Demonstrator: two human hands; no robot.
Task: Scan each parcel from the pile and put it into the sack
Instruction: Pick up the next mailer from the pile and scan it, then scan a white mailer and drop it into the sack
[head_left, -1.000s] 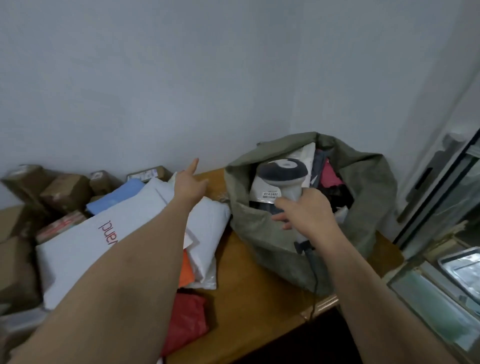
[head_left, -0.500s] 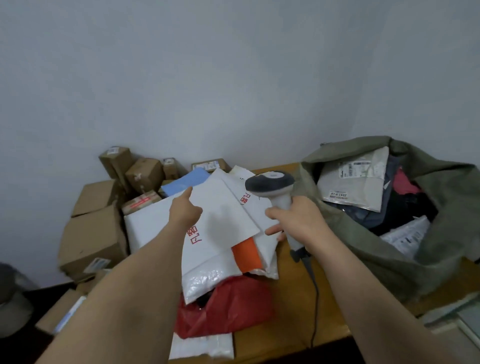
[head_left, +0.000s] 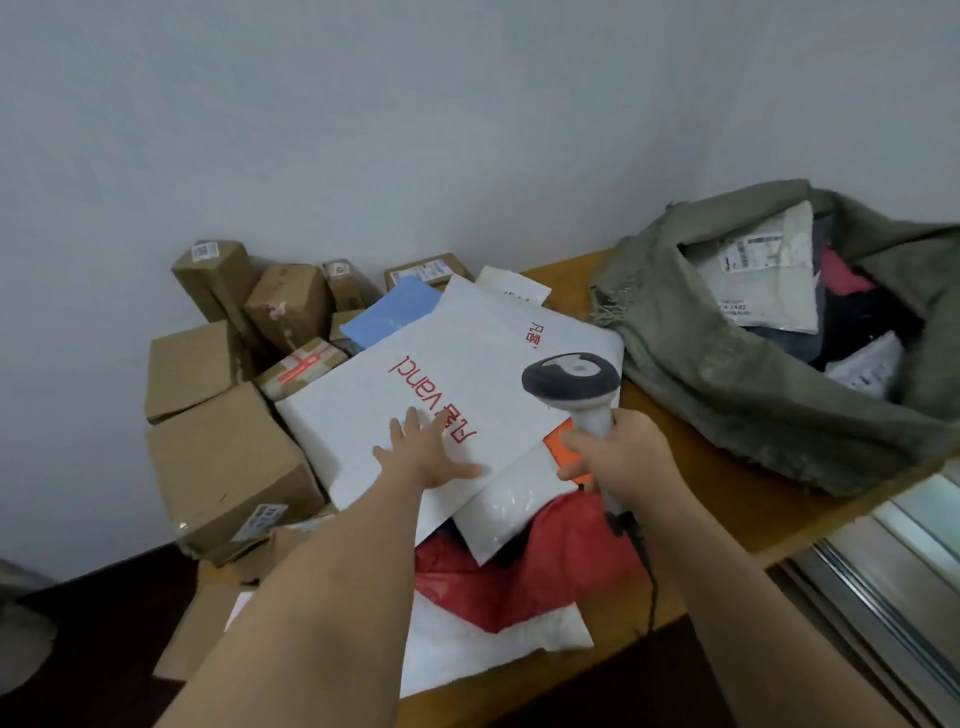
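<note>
Nearest, at about 6 o'clock, a red plastic bag lies crumpled over a white mailer at the front edge of the worktop. Just beyond it the left hand lies flat with fingers spread and straight on the big white mailer printed in red, holding nothing. At 3 o'clock from it the right hand is wrapped round the handle of the barcode scanner, whose head points up and away and whose cable trails toward the viewer. The white mailer tops the pile, overlapping a smaller white pouch and an orange packet. It looks light, thin and floppy, with a slick film surface, so it should sag if lifted by one corner; a pinch along its near long edge, thumb on top, seems safest. No label shows on this face, so it probably needs turning over. Farther off, at 10 o'clock, cardboard boxes are stacked against the wall. At 2 o'clock the green sack gapes open, parcels already inside.
</note>
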